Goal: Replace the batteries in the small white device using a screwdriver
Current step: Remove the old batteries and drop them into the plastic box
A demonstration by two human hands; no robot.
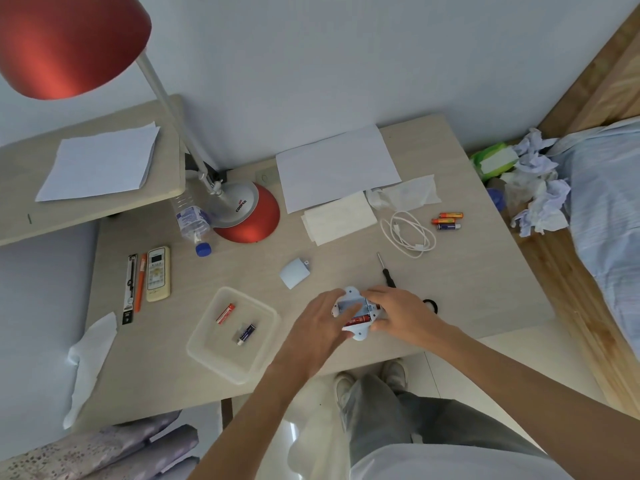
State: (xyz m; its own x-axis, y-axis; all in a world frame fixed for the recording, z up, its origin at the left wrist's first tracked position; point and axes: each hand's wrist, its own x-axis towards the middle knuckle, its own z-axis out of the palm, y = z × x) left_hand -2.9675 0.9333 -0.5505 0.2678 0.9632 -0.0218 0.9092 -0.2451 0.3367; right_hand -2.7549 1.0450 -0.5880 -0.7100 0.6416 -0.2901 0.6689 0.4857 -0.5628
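Device (352, 293) sits at lower centre of the frame, right grip (398, 313) clasping its side; left grip (323, 322), fingers spread flat, presses the red battery (361, 319), which should seat level, polarity matched.

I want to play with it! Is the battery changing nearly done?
About halfway, it seems. Done: the cover is off and lies on the table, with the screwdriver lying nearby. In hand: the right hand holds the white device while the left hand reaches its fingers over the open compartment, where one red battery sits. Left: probably filling the rest, then screwing the cover back on.
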